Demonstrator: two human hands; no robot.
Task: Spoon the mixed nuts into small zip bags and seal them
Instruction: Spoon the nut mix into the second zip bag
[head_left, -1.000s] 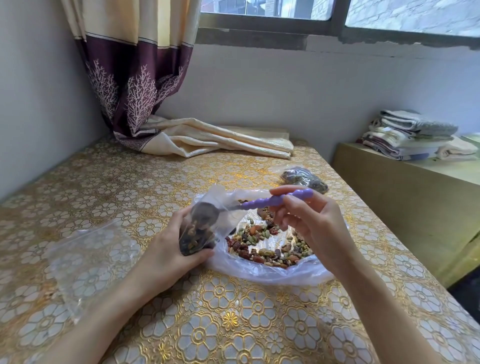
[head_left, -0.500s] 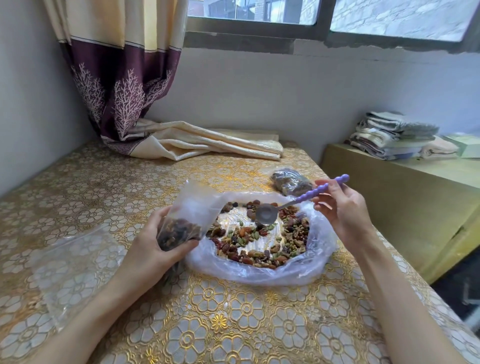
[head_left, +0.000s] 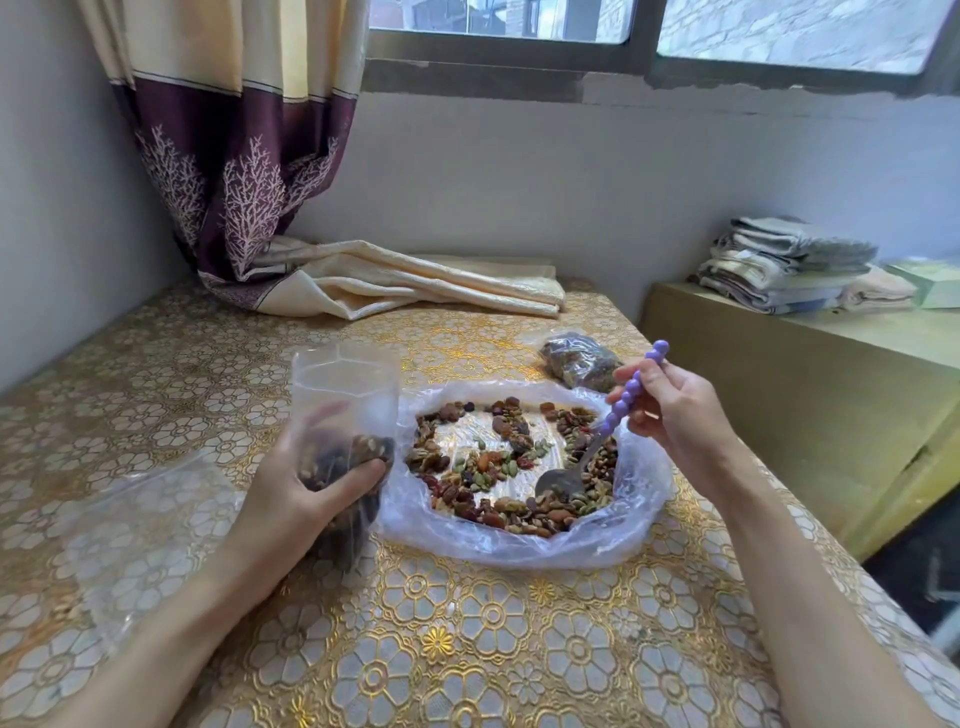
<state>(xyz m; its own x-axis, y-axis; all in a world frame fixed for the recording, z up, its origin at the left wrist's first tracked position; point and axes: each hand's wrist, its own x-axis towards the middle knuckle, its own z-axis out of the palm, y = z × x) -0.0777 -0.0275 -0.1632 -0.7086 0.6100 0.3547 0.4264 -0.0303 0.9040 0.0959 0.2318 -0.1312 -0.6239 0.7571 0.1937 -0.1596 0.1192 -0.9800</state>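
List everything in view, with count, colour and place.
Mixed nuts: one pile, brown, red and green, on the open plastic sheet.
Plastic sheet: one, clear, table centre.
Zip bag: one, clear, partly filled, upright in left hand.
Spoon: one, purple beaded handle, metal bowl in the nuts.
Filled bag: one, clear, behind the sheet.
Empty bags: clear, count unclear, table left.
Table: one, gold flowered cloth.
Curtain: one, cream and purple, back left.
Folded towels: one stack, grey-white, right.
Left hand: grips zip bag.
Right hand: holds spoon.
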